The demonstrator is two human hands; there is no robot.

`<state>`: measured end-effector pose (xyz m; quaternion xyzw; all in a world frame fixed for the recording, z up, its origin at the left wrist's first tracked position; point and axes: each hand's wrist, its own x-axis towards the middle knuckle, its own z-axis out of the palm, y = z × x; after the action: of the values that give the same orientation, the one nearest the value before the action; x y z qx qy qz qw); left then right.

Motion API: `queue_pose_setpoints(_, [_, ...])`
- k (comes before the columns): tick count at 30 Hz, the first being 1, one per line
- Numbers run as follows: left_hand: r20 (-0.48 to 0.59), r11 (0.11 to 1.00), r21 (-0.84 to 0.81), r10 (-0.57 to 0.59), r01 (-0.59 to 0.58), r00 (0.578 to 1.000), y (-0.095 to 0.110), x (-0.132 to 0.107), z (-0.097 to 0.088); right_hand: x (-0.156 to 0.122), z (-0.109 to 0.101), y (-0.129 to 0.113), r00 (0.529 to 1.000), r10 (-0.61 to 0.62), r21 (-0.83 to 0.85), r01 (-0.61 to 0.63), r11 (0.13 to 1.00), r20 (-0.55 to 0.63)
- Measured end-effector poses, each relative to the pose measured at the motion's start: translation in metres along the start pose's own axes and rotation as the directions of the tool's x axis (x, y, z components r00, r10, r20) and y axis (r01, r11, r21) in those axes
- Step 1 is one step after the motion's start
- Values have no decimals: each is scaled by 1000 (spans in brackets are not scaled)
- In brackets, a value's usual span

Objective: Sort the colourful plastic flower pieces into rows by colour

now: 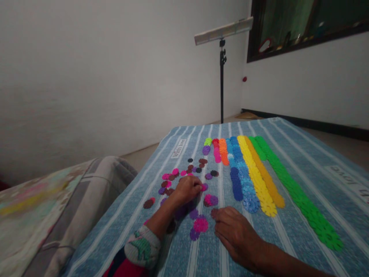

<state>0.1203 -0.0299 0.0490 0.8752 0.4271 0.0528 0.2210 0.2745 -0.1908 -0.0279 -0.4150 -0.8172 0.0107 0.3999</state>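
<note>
My left hand (187,188) reaches over a loose spread of notched plastic discs, with its thumb and fingers closed on a pink disc (204,187). A purple edge shows beside that disc. Lower and to the right, my right hand (240,236) pinches a dark brownish disc (214,213) at its fingertips. Between the hands lie a large pink disc (201,224) and a purple disc (194,233), partly overlapping. A pink and purple pair (210,200) sits just above my right fingertips. Some discs are hidden under my left forearm.
Overlapping discs form colour rows on the striped cloth (302,165): green (300,196), yellow (255,173), blue (245,173), orange (223,152). Brown, pink and black discs lie scattered at left. A bed-like covered surface (95,184) stands left; a lamp stand (221,84) rises behind.
</note>
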Motion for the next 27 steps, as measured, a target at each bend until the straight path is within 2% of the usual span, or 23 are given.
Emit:
queue_pose_setpoints(4, [-43, 982, -189, -25, 16, 999, -4, 29, -4, 0, 2, 1, 999, -18, 16, 19, 1000, -48])
queue_pose_setpoints(10, [-138, 989, -141, 25, -44, 990, 14, 93, 4, -1, 10, 8, 994, -46, 9, 47, 999, -100])
queue_pose_setpoints(14, [-189, 997, -45, 48, -58, 981, 20, 124, 12, 0, 19, 14, 983, -96, -32, 92, 995, -158])
queue_pose_setpoints(20, [-184, 997, 48, 64, -56, 981, 23, 144, 16, 1, 32, 20, 958, -137, -95, 116, 989, -253])
queue_pose_setpoints(27, [-168, 991, 129, 40, -18, 985, 25, 146, 18, 4, 32, 19, 946, -169, -124, 139, 983, -277])
